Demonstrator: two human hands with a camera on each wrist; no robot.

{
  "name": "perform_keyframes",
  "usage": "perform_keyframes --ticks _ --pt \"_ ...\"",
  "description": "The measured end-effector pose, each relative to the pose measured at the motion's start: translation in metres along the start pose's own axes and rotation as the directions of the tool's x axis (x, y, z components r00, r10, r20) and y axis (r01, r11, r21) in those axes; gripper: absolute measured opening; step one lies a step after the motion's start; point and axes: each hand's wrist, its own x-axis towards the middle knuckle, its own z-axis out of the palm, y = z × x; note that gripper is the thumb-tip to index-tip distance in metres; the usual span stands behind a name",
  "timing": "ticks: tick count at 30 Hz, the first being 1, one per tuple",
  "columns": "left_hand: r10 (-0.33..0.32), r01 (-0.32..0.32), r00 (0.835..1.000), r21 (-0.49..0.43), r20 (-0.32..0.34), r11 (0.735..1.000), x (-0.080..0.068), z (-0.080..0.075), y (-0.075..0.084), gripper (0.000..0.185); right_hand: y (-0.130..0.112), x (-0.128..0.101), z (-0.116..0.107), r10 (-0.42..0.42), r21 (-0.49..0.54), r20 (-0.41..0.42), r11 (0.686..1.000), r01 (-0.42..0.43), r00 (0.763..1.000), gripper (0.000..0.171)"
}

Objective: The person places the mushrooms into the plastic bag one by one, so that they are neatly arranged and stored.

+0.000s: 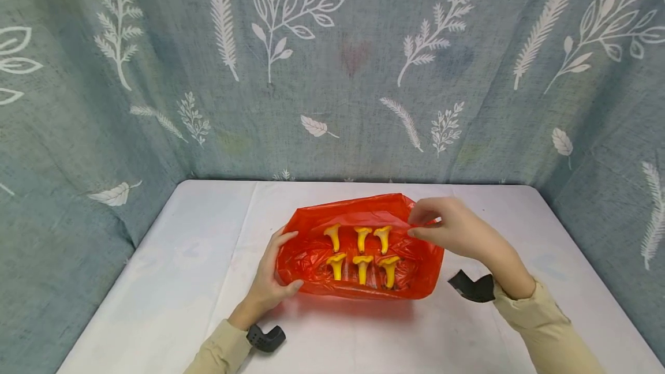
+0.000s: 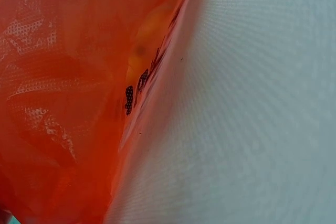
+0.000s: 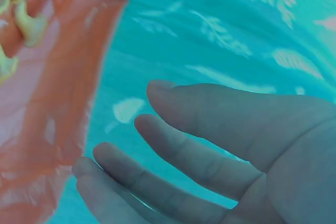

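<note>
A red plastic bag (image 1: pixel 312 258) lies open on the white table (image 1: pixel 171 258), stretched like a tray lining. Several yellow toy mushrooms (image 1: pixel 362 267) stand inside it in two rows of three. My left hand (image 1: pixel 288 261) grips the bag's left end, with the thumb at the front corner and the fingers at the back. My right hand (image 1: pixel 415 225) pinches the bag's rim at the back right corner. The left wrist view shows only the bag (image 2: pixel 58 103) against the table (image 2: pixel 252 119). In the right wrist view, fingers (image 3: pixel 173 145) lie loosely beside the bag (image 3: pixel 52 77) and the mushrooms (image 3: pixel 26 19).
A grey-green curtain with a leaf print (image 1: pixel 332 74) encloses the table at the back and on both sides. A black camera mount sits on each wrist (image 1: pixel 266 338) (image 1: pixel 473 286). Bare tabletop lies in front of the bag and to its left and right.
</note>
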Motion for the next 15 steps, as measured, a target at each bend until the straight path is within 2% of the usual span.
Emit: perform_keyframes --ticks 5,8,10,13,15 --pt "0.008 -0.008 1.000 0.001 -0.004 1.000 -0.001 0.001 -0.002 0.075 0.008 -0.018 -0.007 -0.009 0.064 -0.127 0.998 0.017 0.992 0.005" --pt "-0.006 0.006 1.000 0.003 0.005 1.000 -0.001 0.001 -0.002 0.076 0.014 -0.028 -0.010 -0.007 0.047 -0.231 0.999 0.018 0.973 0.006" --pt "-0.010 0.010 1.000 0.006 0.006 1.000 -0.001 0.000 -0.003 0.076 0.017 -0.035 -0.010 -0.010 0.025 -0.306 1.000 0.018 0.952 0.008" --pt "-0.005 0.005 1.000 0.010 -0.004 1.000 -0.007 0.001 -0.018 0.078 0.022 -0.043 -0.008 -0.034 0.013 -0.414 0.999 0.043 0.910 0.012" --pt "0.003 -0.003 1.000 0.003 -0.015 1.000 -0.012 0.002 -0.029 0.081 0.026 -0.047 -0.006 -0.079 0.003 -0.480 0.996 0.092 0.873 0.017"
